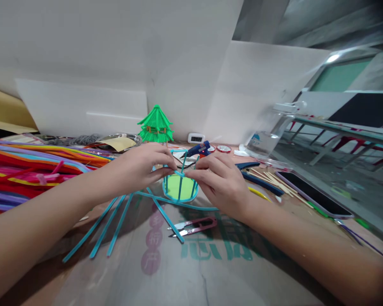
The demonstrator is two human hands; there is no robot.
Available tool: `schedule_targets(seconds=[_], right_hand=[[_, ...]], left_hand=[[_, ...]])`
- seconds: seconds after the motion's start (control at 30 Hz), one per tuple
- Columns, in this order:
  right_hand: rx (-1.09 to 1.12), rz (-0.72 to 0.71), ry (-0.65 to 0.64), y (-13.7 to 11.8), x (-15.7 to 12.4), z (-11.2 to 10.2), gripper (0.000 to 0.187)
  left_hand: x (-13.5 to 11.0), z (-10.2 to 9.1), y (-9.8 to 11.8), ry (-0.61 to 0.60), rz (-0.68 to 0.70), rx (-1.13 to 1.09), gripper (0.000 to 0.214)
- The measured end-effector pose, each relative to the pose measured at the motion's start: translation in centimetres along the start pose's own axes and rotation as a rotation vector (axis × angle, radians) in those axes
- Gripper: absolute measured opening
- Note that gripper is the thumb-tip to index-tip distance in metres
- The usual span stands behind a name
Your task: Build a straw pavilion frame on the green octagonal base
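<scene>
My left hand (145, 166) and my right hand (221, 182) meet over a small frame of blue pipe cleaners on a round yellow-green base (171, 187). Both hands are closed in a pinch, thumb against forefinger, on a short blue pipe cleaner (179, 173) at one of the uprights. Just below lie a long curved blue pipe cleaner (191, 206) and a straight one (166, 216), whose end crosses the blades of pink-handled thread snips (204, 222). More cut blue strips (104, 231) lie under my left forearm.
Bundles of coloured pipe cleaners (28, 174) fill the left side. At the back stand a green tiered roof model (156, 125), a small digital clock (196, 138) and a blue glue gun (196, 149). Pliers (264, 183), wooden sticks (281, 187), a phone (312, 193) and a clear bottle (268, 131) sit right.
</scene>
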State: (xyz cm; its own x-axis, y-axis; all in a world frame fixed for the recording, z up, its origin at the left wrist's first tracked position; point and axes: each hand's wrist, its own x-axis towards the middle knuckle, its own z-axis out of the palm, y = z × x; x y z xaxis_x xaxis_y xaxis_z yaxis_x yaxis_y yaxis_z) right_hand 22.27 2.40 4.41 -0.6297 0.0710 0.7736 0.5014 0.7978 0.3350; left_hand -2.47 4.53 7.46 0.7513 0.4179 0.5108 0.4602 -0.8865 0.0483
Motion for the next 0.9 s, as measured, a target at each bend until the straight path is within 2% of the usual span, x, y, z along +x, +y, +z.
schedule_targets(seconds=[0.27,0.37,0.5,0.67,0.8,0.9], right_hand=[[0.027,0.066,-0.037,0.4,-0.1,-0.2,0.021],[0.112,0.214,-0.043,0.3,-0.8,-0.5,0.029],[0.264,0.421,-0.078,-0.4,-2.0,-0.4,0.024],[0.464,0.752,-0.112,-1.4,-2.5,0.8,0.021],[0.503,0.758,-0.118,-1.8,-2.4,1.1,0.022],[0.477,0.697,-0.077,-1.7,-2.0,0.6,0.024]], left_hand=[[0.0,-0.1,-0.2,0.011,0.014,-0.005,0.02],[0.1,-0.2,-0.3,0.009,0.036,-0.013,0.023],[0.2,-0.3,-0.7,0.015,0.011,-0.002,0.027],[-0.3,-0.4,-1.3,-0.006,-0.027,0.009,0.025],[-0.8,-1.1,-0.8,-0.053,-0.085,0.051,0.037],[-0.6,-1.4,-0.3,-0.066,-0.097,0.052,0.032]])
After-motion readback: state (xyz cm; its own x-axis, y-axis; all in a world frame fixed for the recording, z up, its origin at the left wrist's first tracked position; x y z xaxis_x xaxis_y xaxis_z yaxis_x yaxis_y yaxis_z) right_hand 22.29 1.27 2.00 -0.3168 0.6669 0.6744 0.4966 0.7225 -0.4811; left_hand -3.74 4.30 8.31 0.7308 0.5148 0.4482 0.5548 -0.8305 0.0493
